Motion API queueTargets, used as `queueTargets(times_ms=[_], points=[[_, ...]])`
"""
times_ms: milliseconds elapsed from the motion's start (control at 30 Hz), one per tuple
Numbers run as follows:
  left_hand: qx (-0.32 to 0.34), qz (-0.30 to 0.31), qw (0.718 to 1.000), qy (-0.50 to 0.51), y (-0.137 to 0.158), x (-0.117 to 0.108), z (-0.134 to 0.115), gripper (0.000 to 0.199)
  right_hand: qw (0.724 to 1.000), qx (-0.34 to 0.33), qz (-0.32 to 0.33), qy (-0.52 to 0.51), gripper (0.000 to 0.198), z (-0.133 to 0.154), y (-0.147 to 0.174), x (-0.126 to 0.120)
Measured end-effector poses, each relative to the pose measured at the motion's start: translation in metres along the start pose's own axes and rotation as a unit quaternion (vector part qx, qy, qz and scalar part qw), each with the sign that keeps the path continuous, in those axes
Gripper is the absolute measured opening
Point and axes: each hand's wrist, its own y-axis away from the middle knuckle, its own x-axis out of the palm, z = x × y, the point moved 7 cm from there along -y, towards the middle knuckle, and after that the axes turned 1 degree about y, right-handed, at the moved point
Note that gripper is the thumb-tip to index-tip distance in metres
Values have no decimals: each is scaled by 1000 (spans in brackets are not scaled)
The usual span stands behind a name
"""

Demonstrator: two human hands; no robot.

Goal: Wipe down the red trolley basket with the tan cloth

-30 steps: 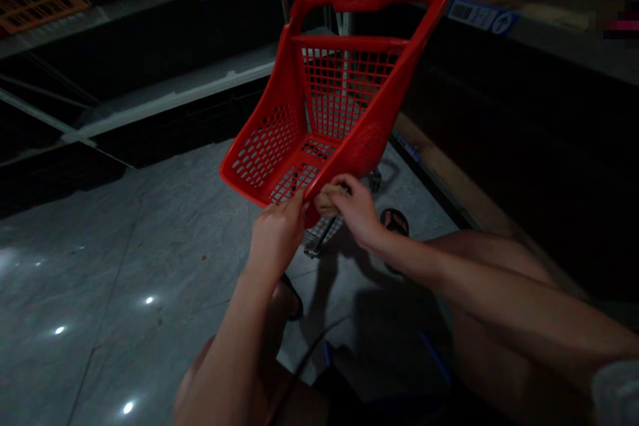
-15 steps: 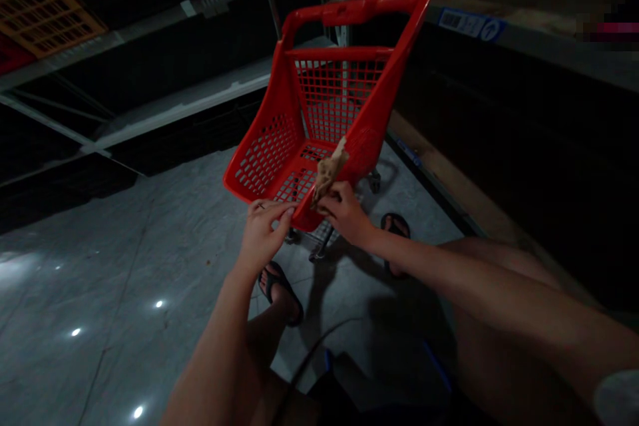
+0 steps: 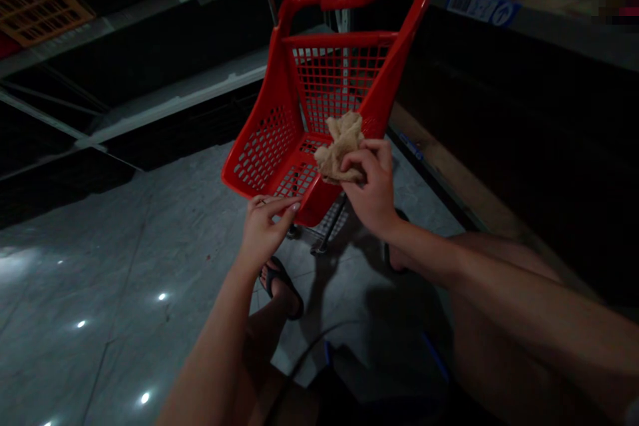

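A red plastic shopping cart (image 3: 312,208) stands in front of me, its grid walls and floor visible. My left hand (image 3: 267,223) is closed over the cart's near rim, fingers on top and thumb against the edge. In my right hand (image 3: 372,180) is a crumpled tan cloth (image 3: 342,146), pinched between thumb and fingers. The cloth is above the cart's right side; whether it touches the rim I cannot tell. Part of the right wall is hidden behind the cloth and hand.
Metal shelving (image 3: 170,100) runs behind and left, with an orange crate (image 3: 37,0) on it. A dark shelf with a blue-and-white label (image 3: 482,8) borders the right. My sandalled feet (image 3: 279,286) are on the grey floor (image 3: 124,266) close to the cart.
My right hand and the cloth have moved up and to the right, from the cart's near right corner along its right side. My left hand stays on the rim.
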Motion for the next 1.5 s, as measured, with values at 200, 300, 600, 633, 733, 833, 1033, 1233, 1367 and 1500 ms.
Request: queueTargets(times_ms=[200,300,600,633,733,833,1033,1233,1367,1500], points=[[-21,-8,1000,-4,0,9,-10,19,971,-25,233,-37,20,-23,97,61],[-41,4,999,18,-2,8,-9,18,926,-25,365,-90,24,-33,140,78],[-50,51,994,88,-5,15,-15,19,986,47,123,-104,19,-2,54,19],[-49,53,994,88,-6,16,-18,19,991,54,87,-82,18,-2,36,10],[-47,55,994,78,-7,20,-24,19,996,80,-3,-26,17,-19,-4,-5],[-46,53,995,74,-8,20,-25,20,996,83,9,-11,19,-42,0,7],[-64,21,994,86,-4,9,-10,18,967,73,234,-65,24,-51,106,61],[-50,21,996,64,-1,4,-3,18,969,27,227,-97,19,-22,93,52],[-48,20,997,54,-1,8,-5,17,995,19,77,-62,19,-22,19,13],[-60,14,997,50,0,11,-11,14,998,59,-31,1,18,-52,-28,-6]])
